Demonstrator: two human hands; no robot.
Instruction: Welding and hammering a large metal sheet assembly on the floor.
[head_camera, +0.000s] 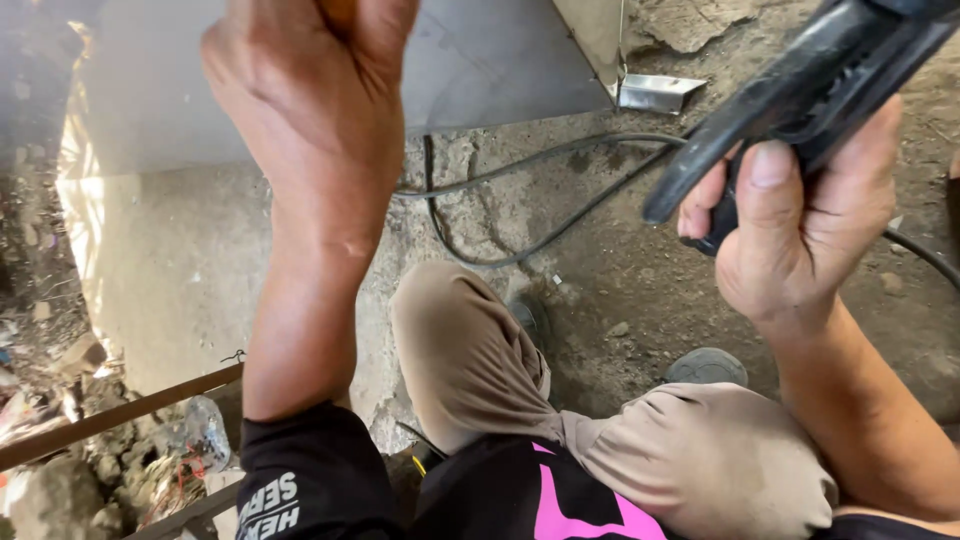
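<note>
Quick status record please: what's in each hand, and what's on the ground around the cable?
left hand: raised, closed in a fist; contents not visible
right hand: wrapped around black clamp-style tool handle
cable: dark, looped on the dirt ground
metal sheet: grey, flat, beyond the left hand
metal bracket: at the sheet's corner
posture: crouched, knees in tan trousers

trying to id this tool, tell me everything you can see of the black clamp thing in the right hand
The black clamp tool looks like a handled holder of dull, scuffed black plastic or rubber. Two long limbs run side by side: one ends in a rounded tip at lower left, the other lies under the right hand. It slants from upper right down to the left, held above the dirt ground. The thumb presses on its side and the fingers wrap its lower limb. Its upper end is cut off by the frame, so any jaws cannot be seen.
</note>
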